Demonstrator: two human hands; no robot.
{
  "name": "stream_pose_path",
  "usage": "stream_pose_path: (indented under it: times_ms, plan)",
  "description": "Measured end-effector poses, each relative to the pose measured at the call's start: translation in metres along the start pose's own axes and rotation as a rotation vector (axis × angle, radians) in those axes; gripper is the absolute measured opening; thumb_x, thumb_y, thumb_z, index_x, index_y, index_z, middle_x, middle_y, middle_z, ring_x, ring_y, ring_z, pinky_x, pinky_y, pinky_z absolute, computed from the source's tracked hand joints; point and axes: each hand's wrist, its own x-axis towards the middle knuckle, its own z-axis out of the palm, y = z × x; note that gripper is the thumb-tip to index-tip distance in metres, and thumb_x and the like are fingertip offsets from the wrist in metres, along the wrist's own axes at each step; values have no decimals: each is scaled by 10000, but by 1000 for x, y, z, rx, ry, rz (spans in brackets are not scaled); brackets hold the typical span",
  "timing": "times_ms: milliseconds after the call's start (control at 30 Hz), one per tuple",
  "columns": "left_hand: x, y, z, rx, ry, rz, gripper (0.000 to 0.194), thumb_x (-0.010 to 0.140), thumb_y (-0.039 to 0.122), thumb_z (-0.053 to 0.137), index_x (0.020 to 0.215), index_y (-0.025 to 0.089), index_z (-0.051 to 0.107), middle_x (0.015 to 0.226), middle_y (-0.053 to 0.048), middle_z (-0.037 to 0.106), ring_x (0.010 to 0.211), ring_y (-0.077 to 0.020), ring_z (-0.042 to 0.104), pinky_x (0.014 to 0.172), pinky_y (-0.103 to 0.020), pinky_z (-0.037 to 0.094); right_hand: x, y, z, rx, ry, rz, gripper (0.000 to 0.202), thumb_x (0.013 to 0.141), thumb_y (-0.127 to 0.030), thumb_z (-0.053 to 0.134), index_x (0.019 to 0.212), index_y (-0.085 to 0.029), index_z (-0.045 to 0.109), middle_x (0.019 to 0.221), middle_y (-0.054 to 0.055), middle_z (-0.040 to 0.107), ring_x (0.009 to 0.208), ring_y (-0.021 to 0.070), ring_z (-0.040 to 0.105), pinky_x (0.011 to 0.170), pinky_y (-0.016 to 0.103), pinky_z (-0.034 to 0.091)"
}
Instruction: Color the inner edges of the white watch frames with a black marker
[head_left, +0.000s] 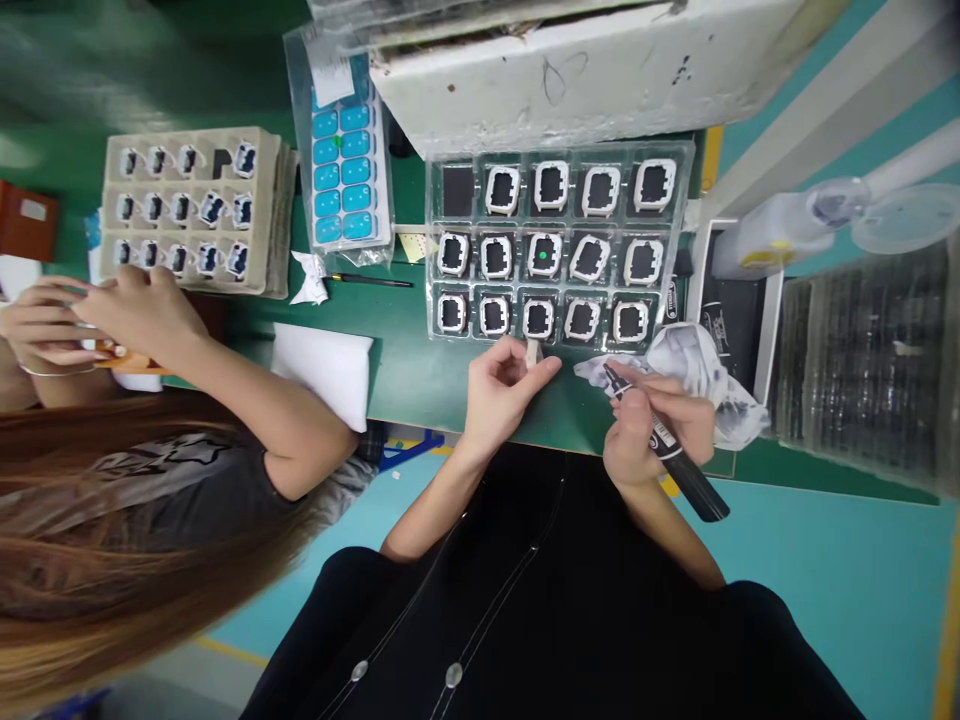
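Note:
My left hand [504, 392] pinches a small whitish frame [533, 353], seen edge-on just below the clear tray. My right hand [651, 425] is closed around a black marker pen [686, 472], its dark tip bare and pointing up and left. A crumpled, stained white cloth [679, 365] lies by the right hand, partly behind its fingers. In front of both hands the clear plastic tray [433, 215] holds several white square frames [551, 187], one to a pocket. Its upper left pocket shows only a dark bottom. One frame in the middle row bears a green dot.
At left, a co-worker's hands [142, 310] hold an orange thing near a beige tray stack [277, 230]. A bag of blue stickers [356, 175], a thin black pen [375, 281] and a white foam box [585, 90] lie beyond. Stacked clear trays [862, 380] stand right.

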Motion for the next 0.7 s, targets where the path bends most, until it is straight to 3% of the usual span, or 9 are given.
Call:
stream_pose_path:
  times_ms: [133, 300, 367, 433, 533, 633, 700]
  plan:
    - [-3, -1, -2, -33, -34, 48, 519, 929, 560, 1006, 863, 216, 623, 1125, -67, 795, 1019, -197, 796, 842, -307, 665, 0, 1, 0, -10, -11, 1, 162, 1055, -277, 815, 1067, -286, 653, 745, -65, 692, 753, 272, 865, 740, 502, 790]
    - [-7, -2, 4, -193, -109, -75, 537, 939, 565, 1011, 1133, 252, 620, 1087, -59, 886, 930, -217, 890, 817, -327, 730, -3, 1, -3, -12, -39, 31, 175, 1067, -285, 797, 1079, -291, 622, 827, -39, 747, 768, 262, 852, 782, 515, 787]
    - [-7, -2, 6, -189, -125, -90, 551, 955, 602, 987, 1246, 242, 689, 1111, -80, 896, 921, -220, 892, 717, -281, 691, -5, 2, -3, 6, -44, 42, 172, 1069, -283, 793, 1095, -292, 623, 862, -34, 760, 796, 261, 856, 768, 500, 777]
    - [-7, -1, 7, -149, -153, -107, 538, 998, 667, 921, 1246, 213, 773, 1061, -91, 889, 786, -187, 844, 556, -240, 564, -5, 2, -2, 24, -42, 41, 171, 1065, -282, 797, 1110, -293, 633, 863, -36, 757, 808, 259, 857, 753, 485, 766]
    - [-8, 1, 9, -89, -167, -119, 575, 1044, 762, 818, 1107, 191, 857, 802, -33, 782, 550, -112, 628, 488, -256, 414, -5, 3, -1, 37, -30, 25, 172, 1057, -290, 806, 1117, -299, 645, 838, -45, 741, 782, 253, 848, 734, 474, 757]
    - [-7, 3, 11, -59, -145, -100, 656, 1035, 846, 765, 1053, 203, 893, 681, 7, 621, 540, -107, 495, 503, -272, 371, -3, 2, 0, 29, -14, 2, 166, 1051, -296, 816, 1107, -299, 660, 804, -51, 724, 737, 252, 831, 720, 484, 759]
    - [-6, 2, 10, -85, -174, -130, 643, 1023, 838, 788, 1121, 213, 900, 710, 2, 630, 572, -117, 508, 509, -267, 372, -2, 2, 0, 28, -11, -4, 158, 1052, -297, 817, 1100, -296, 667, 792, -53, 720, 713, 252, 818, 736, 514, 774]
